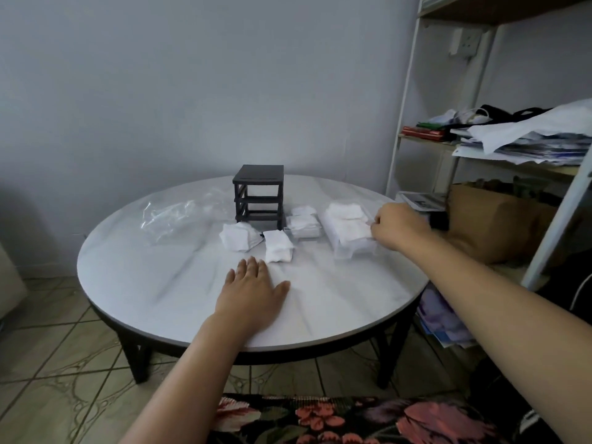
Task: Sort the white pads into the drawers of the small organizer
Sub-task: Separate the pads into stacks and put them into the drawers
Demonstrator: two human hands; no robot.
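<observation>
A small black organizer frame (259, 195) stands at the back of the round white table (179, 302), its slots open with no drawers in them. Two heaps of white pads (238, 240) (278, 250) lie in front of it. To the right sit clear drawers holding white pads: a small one (302, 226) and a larger one (347, 230). My right hand (397, 225) grips the right edge of the larger drawer, fingers curled. My left hand (253, 291) lies flat on the table, fingers spread, just short of the nearer pad heap.
A crumpled clear plastic bag (173, 216) lies left of the organizer. A white shelf unit (461, 145) with papers, bags and a brown box stands close to the table's right side. Tiled floor shows at the left, and floral fabric at the bottom.
</observation>
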